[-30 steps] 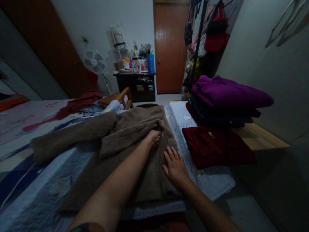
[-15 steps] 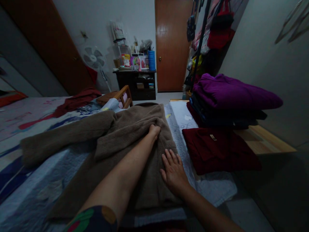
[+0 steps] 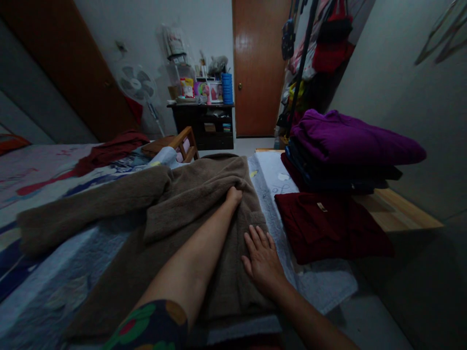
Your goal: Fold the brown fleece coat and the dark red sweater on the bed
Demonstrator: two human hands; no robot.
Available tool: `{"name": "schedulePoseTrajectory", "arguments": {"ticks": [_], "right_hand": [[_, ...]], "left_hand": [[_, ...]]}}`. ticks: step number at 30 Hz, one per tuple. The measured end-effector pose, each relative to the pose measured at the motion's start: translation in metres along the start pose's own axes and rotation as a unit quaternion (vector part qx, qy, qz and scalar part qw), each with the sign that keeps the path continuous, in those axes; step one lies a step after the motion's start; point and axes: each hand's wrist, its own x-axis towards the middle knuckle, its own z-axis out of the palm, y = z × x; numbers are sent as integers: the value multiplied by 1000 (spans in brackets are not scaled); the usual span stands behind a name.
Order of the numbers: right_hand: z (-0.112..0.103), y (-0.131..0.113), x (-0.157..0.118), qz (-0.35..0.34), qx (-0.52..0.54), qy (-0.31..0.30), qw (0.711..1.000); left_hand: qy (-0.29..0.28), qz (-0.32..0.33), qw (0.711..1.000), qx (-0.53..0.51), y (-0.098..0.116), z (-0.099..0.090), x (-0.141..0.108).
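A brown coat lies spread on the bed, one sleeve stretched out to the left and its right side folded inward. My left hand is closed at the coat's upper right part, its fingers gripping the fabric near a fold. Lower down on the right, my right hand rests flat on the coat with fingers spread. To the right of it lies a folded dark red garment.
Behind the red garment a folded stack is topped by a purple garment. A wooden bed frame end, a fan, a dark cabinet and a door stand farther back. A crumpled red cloth lies at the left.
The view has shifted slightly, and the left sleeve of the coat reaches a little farther left. Both hands keep their places on the coat.
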Motion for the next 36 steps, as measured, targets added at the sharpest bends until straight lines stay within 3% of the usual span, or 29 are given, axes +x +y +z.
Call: {"name": "schedulePoseTrajectory", "arguments": {"ticks": [5, 8, 11, 13, 15, 21, 28, 32, 36], "right_hand": [[-1, 0, 0, -2, -2, 2, 1000], [-2, -1, 1, -2, 2, 0, 1000], [-4, -1, 2, -1, 12, -3, 1000], [-6, -1, 1, -1, 24, -4, 1000], [-9, 0, -1, -1, 38, -6, 999], [-18, -1, -15, -30, 46, -42, 998], [-24, -1, -23, -30, 71, -49, 996], [-43, 8, 0, -25, 165, -48, 985], [-56, 21, 58, 5, 255, 24, 967]], "left_hand": [[-17, 64, 984, 167, -1, -8, -28], [-27, 155, 963, 218, 0, -14, -55], [-110, 299, 914, 252, -5, -16, -76], [-181, 359, 873, 275, -11, -16, -82], [-214, 359, 862, 287, -19, -15, -83], [-198, 288, 899, 264, -30, -13, -80], [-177, 275, 922, 209, -26, -16, -91], [-166, 290, 922, 195, -38, -17, -95], [-150, 283, 935, 152, -47, -11, -96]]}}
